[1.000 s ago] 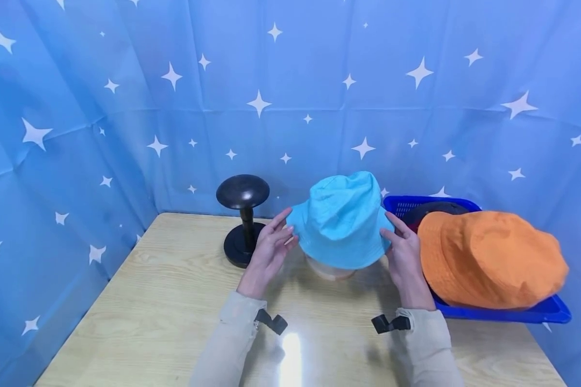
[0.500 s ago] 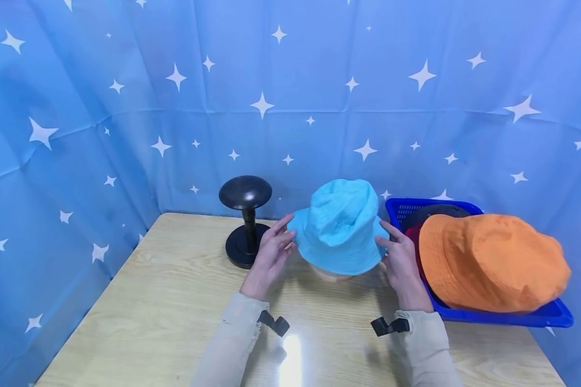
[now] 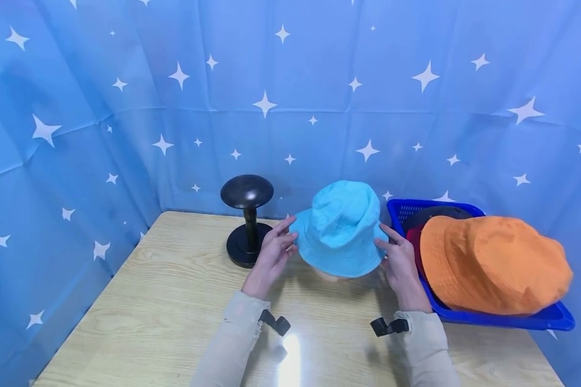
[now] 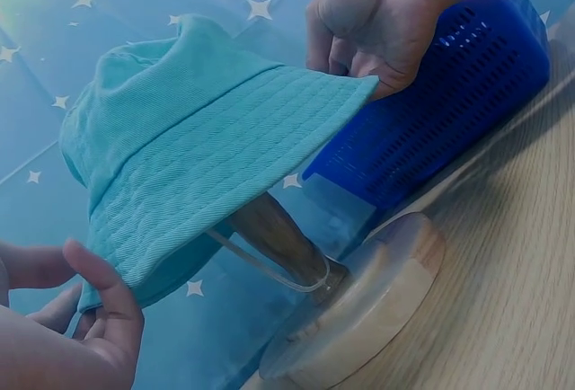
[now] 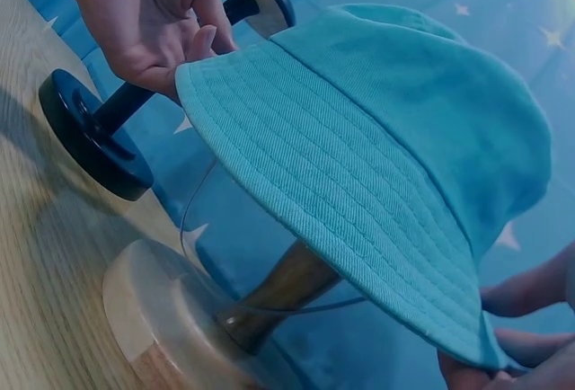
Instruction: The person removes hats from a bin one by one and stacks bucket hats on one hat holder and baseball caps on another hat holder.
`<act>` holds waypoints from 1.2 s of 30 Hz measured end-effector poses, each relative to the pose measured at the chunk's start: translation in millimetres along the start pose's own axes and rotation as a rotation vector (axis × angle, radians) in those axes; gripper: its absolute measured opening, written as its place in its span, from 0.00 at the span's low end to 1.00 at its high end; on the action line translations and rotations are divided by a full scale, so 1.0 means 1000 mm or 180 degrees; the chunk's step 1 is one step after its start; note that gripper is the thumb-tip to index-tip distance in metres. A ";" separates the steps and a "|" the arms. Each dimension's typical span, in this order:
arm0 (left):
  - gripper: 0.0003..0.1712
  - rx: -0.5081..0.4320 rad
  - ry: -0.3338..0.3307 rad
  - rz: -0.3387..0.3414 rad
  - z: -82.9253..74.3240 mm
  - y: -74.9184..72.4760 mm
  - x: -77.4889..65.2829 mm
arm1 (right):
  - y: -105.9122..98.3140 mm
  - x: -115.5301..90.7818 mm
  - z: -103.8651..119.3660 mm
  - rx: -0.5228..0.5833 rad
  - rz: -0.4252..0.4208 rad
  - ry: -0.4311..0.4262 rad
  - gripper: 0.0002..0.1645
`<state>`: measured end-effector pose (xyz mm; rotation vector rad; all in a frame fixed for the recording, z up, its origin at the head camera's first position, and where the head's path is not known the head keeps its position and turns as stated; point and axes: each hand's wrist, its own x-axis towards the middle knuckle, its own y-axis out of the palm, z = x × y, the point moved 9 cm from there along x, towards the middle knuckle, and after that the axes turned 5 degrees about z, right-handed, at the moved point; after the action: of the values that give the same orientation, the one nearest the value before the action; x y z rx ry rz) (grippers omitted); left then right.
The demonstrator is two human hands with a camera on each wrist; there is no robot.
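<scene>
A turquoise bucket hat (image 3: 344, 231) sits over a wooden hat stand, whose round pale base (image 4: 368, 309) and brown post (image 4: 278, 233) show below the brim in the left wrist view. My left hand (image 3: 273, 252) pinches the left side of the brim between thumb and fingers. On the opposite side, my right hand (image 3: 401, 260) pinches the brim too. A thin cord (image 5: 310, 307) loops beneath the hat, around the post. The brim hides the top of the stand.
Left of the hat stands a black hat stand (image 3: 247, 193) with a domed top. On the right, a blue basket (image 3: 513, 321) holds an orange bucket hat (image 3: 498, 263), a dark hat (image 3: 436, 212) and something red (image 3: 413, 242). A starry blue curtain (image 3: 319, 70) backs the wooden table (image 3: 164, 301).
The turquoise hat has come down a little, with both hands still on its brim. Its crown looks rounder and less crumpled. The view has shifted slightly.
</scene>
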<state>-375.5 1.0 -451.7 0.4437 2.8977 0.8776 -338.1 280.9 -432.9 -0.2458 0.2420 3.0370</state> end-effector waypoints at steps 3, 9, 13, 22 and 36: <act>0.32 0.0038 -0.0070 -0.0026 0.004 -0.001 -0.001 | -0.003 -0.001 -0.005 0.0050 -0.0017 0.0086 0.36; 0.28 -0.0125 -0.0199 -0.0157 0.011 -0.005 0.002 | -0.006 0.001 -0.010 0.0004 -0.0030 0.0082 0.36; 0.27 -0.0224 -0.0233 -0.0168 0.014 -0.005 0.004 | -0.007 0.003 -0.010 -0.0009 -0.0050 0.0016 0.36; 0.32 -0.0266 -0.0209 -0.0134 0.016 -0.009 0.000 | -0.004 0.005 -0.018 0.0083 -0.0015 0.0076 0.36; 0.32 -0.0293 -0.0249 -0.0073 0.018 -0.008 0.002 | -0.007 0.010 -0.020 0.0084 -0.0159 0.0092 0.36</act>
<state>-376.7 4.9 -471.0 0.4260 2.7729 0.9631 -344.6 284.8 -455.0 -0.2896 0.2736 2.9805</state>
